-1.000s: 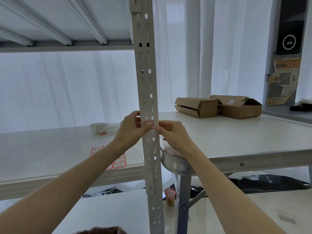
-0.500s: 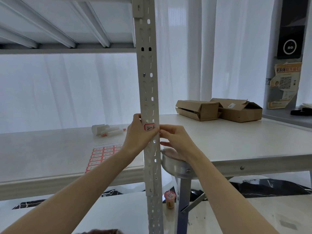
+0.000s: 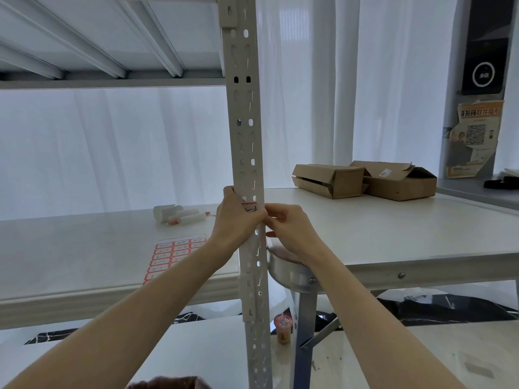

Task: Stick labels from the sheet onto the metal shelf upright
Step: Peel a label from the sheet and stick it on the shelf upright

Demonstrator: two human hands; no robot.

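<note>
A white perforated metal shelf upright [image 3: 245, 122] runs top to bottom through the middle of the view. A small red-bordered label [image 3: 250, 208] with handwriting sits on its front face at hand height. My left hand [image 3: 235, 220] wraps the upright from the left, its thumb pressing over the lower part of the label. My right hand [image 3: 289, 226] touches the upright's right edge with curled fingers beside the label. The label sheet [image 3: 174, 254], red-bordered with several handwritten labels, lies on the white shelf board behind my left forearm.
White tubes and a cap [image 3: 179, 214] lie on the shelf board [image 3: 70, 259] at the back. Two cardboard boxes [image 3: 362, 179] rest on the table [image 3: 393, 234] to the right. A small cup [image 3: 283, 328] stands on the floor near the metal table leg [image 3: 304, 318].
The view has tilted slightly, showing more of the label sheet. My left thumb has slid over the lower part of the label; both hands stay at the upright.
</note>
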